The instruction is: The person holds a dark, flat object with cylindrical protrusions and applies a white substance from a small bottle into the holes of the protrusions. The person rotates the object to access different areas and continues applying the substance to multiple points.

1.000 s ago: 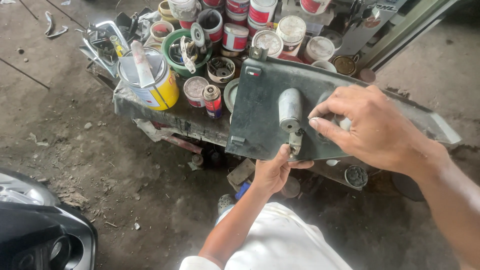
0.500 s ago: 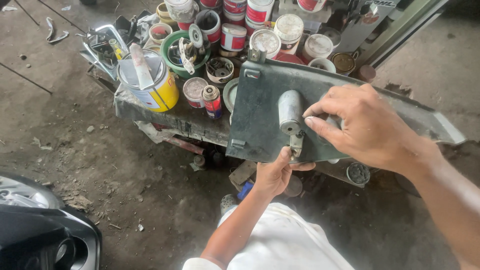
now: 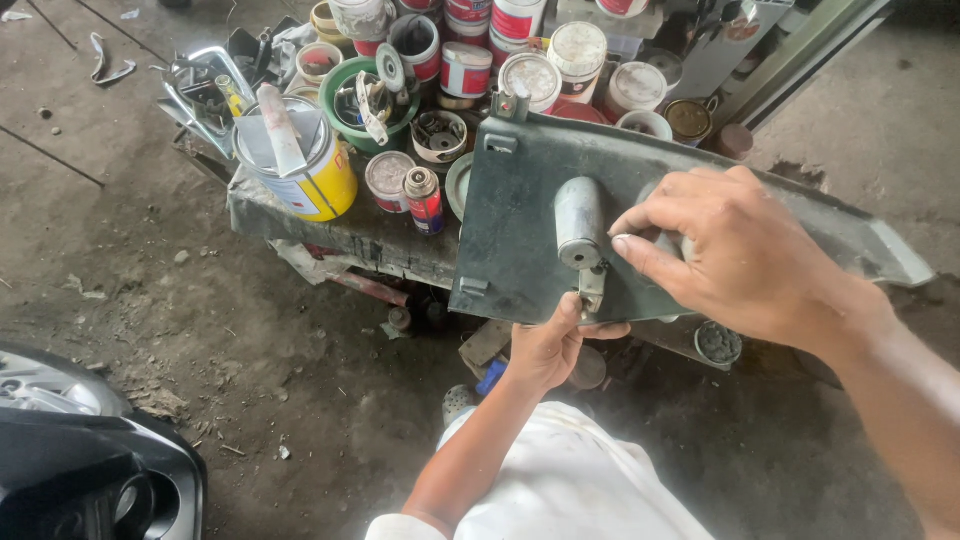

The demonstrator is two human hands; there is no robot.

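A dark grey-green plastic body panel (image 3: 510, 230) is held tilted in front of me, above a low bench. My left hand (image 3: 548, 345) grips its lower edge from below, thumb on the face just under a grey cylindrical post (image 3: 578, 215). My right hand (image 3: 735, 250) lies on the panel's face to the right of that post. Its fingers curl over a second post that is mostly hidden, and the thumb and forefinger tips almost touch the first post. The panel's right end (image 3: 890, 260) tapers to a point.
The low, dirty bench (image 3: 340, 235) carries a yellow paint can (image 3: 300, 170), a green bowl of parts (image 3: 345, 100), a small spray can (image 3: 424, 198) and several red-and-white tins (image 3: 465, 70). A dark vehicle body (image 3: 80, 470) sits at the bottom left on the dirt floor.
My right hand has slid slightly left, closer to the grey post. The left hand keeps its grip on the panel's lower edge.
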